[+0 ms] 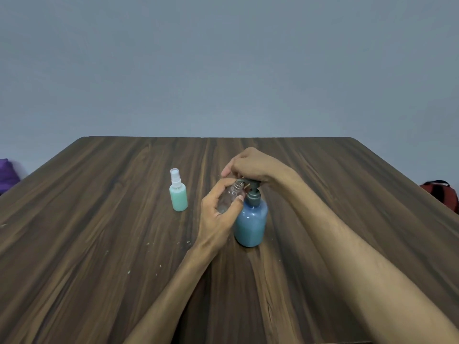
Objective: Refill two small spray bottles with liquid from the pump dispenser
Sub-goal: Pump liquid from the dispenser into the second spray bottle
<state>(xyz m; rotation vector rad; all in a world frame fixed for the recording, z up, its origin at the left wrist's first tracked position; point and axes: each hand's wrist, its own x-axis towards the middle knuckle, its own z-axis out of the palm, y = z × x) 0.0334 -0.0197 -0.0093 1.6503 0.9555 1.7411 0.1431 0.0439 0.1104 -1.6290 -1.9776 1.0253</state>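
Observation:
A blue pump dispenser (250, 223) stands near the middle of the wooden table (99, 219). My right hand (250, 165) rests on top of its dark pump head, fingers curled over it. My left hand (218, 214) grips a small clear spray bottle (229, 198) without its cap, tilted, with its threaded neck just under the pump spout. A second small spray bottle (178, 193), full of mint-green liquid and capped with a clear sprayer, stands upright to the left, apart from both hands.
A purple object (7, 175) lies beyond the table's left edge, a red bag (440, 192) beyond the right edge. A grey wall rises behind the table. Small pale specks dot the tabletop near the front left.

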